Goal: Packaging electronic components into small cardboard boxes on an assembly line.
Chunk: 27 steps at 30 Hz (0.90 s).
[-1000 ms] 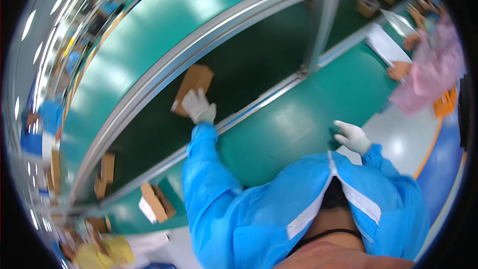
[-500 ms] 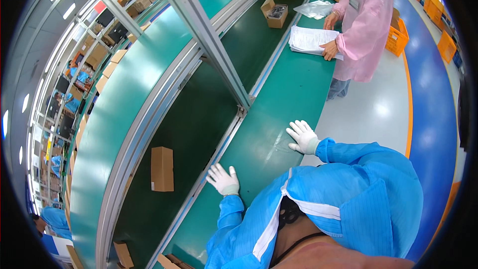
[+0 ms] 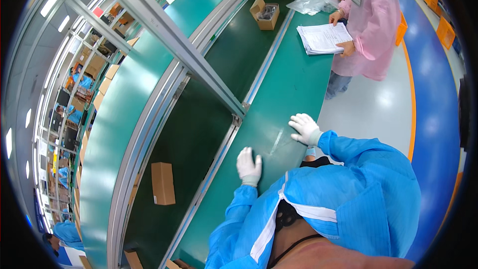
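Note:
Both my hands wear white gloves, and blue sleeves cover my arms. My left hand (image 3: 249, 166) is over the green worktop (image 3: 279, 97), its thumb spread from the fingers and nothing in it. Near the worktop's right edge my right hand (image 3: 305, 129) lies with fingers stretched out, holding nothing. A pale streak (image 3: 277, 142) marks the surface between the two hands. Left of my left hand, on the dark green conveyor belt (image 3: 191, 129), lies a closed brown cardboard box (image 3: 163, 183).
A person in a pink coat (image 3: 373, 25) holds a paper stack (image 3: 324, 39) by the worktop's far end, near a clear plastic bag (image 3: 313, 4). An open carton (image 3: 265, 15) sits on the belt. A metal post (image 3: 189, 55) rises from the worktop's left edge.
My left hand has moved right, away from the worktop's belt-side edge. The person in pink has lifted the paper stack and shifted it right. My view has shifted slightly.

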### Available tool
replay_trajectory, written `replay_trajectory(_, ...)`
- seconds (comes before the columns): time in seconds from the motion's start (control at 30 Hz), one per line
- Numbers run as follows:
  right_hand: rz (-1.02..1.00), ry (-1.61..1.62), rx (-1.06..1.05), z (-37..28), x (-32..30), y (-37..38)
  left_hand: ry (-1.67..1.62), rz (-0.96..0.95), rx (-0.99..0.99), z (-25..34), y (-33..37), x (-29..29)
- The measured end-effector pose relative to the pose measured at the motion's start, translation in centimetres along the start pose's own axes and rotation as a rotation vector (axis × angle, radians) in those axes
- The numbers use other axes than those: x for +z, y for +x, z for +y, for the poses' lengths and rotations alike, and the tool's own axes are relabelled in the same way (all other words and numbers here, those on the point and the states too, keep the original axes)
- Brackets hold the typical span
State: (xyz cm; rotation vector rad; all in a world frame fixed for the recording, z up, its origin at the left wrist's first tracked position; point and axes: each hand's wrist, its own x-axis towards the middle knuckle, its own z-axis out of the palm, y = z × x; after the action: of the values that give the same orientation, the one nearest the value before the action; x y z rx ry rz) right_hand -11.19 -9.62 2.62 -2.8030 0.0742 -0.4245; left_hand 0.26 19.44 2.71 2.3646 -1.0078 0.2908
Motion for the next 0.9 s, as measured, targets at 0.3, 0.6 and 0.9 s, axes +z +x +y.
replay_trajectory(0.3, -0.022, -0.037, -0.077, 10.6, -2.3, 5.6, -0.691, -0.005, -0.342, 7.2, 29.2, 12.4)
replay_trajectory(0.6, -0.022, 0.037, -0.101, 12.2, -3.3, 7.6, -0.706, 0.109, -0.629, 5.8, 59.1, 26.0)
replay_trajectory(0.9, 0.377, -0.237, -0.293, 15.4, 1.9, 7.4, -1.098, 0.268, -0.563, 2.9, 69.9, 34.8)
